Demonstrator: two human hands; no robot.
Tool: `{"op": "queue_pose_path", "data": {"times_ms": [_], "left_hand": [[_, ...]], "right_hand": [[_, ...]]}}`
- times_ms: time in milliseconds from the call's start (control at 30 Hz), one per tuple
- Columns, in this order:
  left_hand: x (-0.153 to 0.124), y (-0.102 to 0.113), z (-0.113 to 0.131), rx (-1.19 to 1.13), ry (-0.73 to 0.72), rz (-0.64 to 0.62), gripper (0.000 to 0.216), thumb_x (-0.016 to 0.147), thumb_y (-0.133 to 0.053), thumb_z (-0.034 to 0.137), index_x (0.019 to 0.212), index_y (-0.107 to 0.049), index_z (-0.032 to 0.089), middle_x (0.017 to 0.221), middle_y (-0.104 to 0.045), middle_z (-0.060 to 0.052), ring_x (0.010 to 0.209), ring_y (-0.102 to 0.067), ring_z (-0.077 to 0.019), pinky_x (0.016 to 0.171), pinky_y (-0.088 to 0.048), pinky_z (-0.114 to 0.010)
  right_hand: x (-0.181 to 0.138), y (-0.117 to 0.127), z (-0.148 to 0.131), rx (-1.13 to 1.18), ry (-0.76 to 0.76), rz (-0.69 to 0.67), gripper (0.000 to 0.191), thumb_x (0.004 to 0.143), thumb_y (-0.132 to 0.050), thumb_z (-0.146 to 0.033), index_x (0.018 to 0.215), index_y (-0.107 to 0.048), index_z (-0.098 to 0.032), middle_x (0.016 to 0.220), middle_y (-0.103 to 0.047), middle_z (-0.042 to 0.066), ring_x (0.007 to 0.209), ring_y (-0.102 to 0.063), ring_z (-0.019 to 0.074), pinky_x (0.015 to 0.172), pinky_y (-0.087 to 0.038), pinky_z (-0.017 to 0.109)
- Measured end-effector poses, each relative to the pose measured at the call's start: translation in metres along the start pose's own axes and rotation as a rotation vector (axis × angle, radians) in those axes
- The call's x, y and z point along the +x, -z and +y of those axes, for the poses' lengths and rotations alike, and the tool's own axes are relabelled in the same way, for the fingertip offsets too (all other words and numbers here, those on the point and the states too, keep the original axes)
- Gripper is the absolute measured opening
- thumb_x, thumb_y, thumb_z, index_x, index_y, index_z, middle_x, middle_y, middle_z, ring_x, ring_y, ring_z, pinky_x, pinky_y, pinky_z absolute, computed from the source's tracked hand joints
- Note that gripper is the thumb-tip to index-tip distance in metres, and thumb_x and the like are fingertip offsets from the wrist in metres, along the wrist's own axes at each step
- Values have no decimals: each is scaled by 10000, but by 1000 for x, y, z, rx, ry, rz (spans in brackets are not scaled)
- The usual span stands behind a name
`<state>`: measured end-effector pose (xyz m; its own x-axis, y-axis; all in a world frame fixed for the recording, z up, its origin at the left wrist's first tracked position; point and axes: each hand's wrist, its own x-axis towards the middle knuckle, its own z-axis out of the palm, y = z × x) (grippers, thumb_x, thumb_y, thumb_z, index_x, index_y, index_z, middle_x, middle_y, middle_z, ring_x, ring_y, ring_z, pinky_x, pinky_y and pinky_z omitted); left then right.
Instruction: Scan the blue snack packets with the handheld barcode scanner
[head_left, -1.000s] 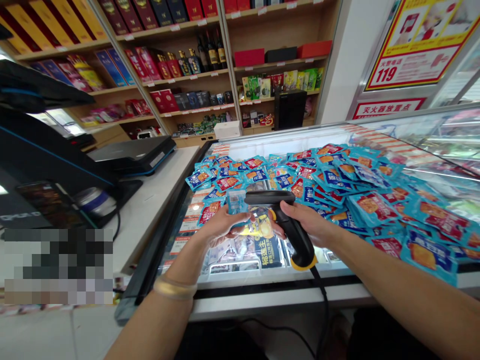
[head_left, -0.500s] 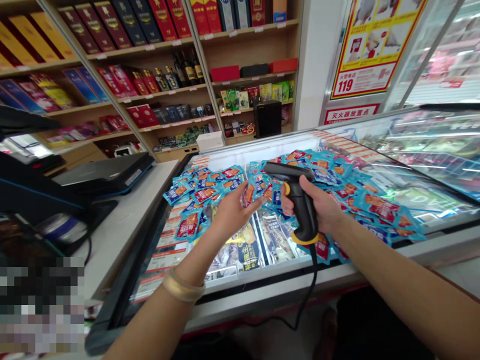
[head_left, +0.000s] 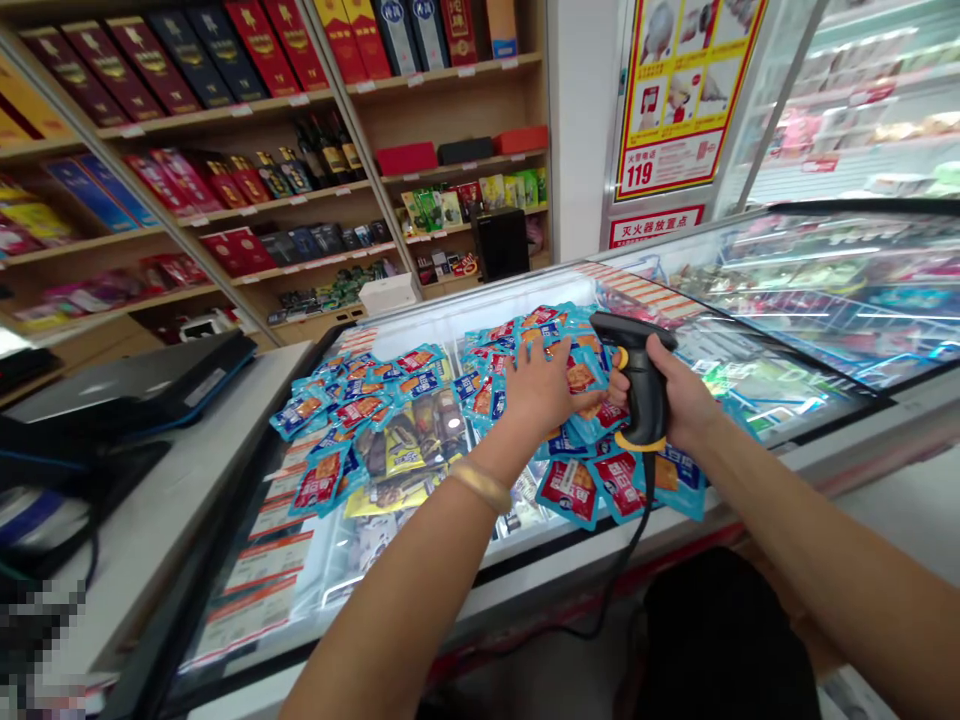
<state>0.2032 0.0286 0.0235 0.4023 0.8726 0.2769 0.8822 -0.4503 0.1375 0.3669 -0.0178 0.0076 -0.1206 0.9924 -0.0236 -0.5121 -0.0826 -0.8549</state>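
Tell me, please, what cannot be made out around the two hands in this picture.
All in the head view:
- Which packets the left hand presses: its spread palm covers them.
- Scanner window: turned away from the camera; the right hand wraps the grip.
- Cable end: lost in the dark low in the picture.
- Packet print: too small to read.
- Lower left corner: pixelated.
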Motion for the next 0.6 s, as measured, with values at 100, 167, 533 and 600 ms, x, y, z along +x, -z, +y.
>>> {"op": "queue_pose_path", "data": {"times_ms": [100,167,533,600], "left_hand": [[5,-6,2,1,13,-40,942,734,-531,750,1484,-304,227,1530,-298,-201,1381,-290,-428,1077,-279,-594],[6,-5,2,-2,7,-26,942,736,-533,747,1486,-297,229,1539,-286,-194,1393,-275,-421,1091,-261,-597],[-43,22,-60,-168,33,176,765,784,-651,553,1434,-379,255,1520,-331,-157,1396,-293,-350,1128,-229,-540],[-60,29,-92,-162,116,221,716,789,-660,512,1404,-422,233,1482,-378,-169,1372,-331,-345,1111,-274,-512]], "right_hand": [[4,3,0,47,-12,18,418,787,-584,-624,836,-543,-211,615,-511,1,526,-504,146,479,-426,271],[5,4,-2,51,-5,39,422,797,-572,-627,817,-546,-206,620,-512,6,527,-497,141,486,-435,269],[-6,-15,-13,-37,10,65,417,817,-529,-635,825,-558,-219,628,-463,9,524,-443,143,471,-406,279],[-8,-25,-13,-24,3,64,417,811,-547,-629,819,-565,-213,638,-460,7,539,-445,139,464,-393,266]]}}
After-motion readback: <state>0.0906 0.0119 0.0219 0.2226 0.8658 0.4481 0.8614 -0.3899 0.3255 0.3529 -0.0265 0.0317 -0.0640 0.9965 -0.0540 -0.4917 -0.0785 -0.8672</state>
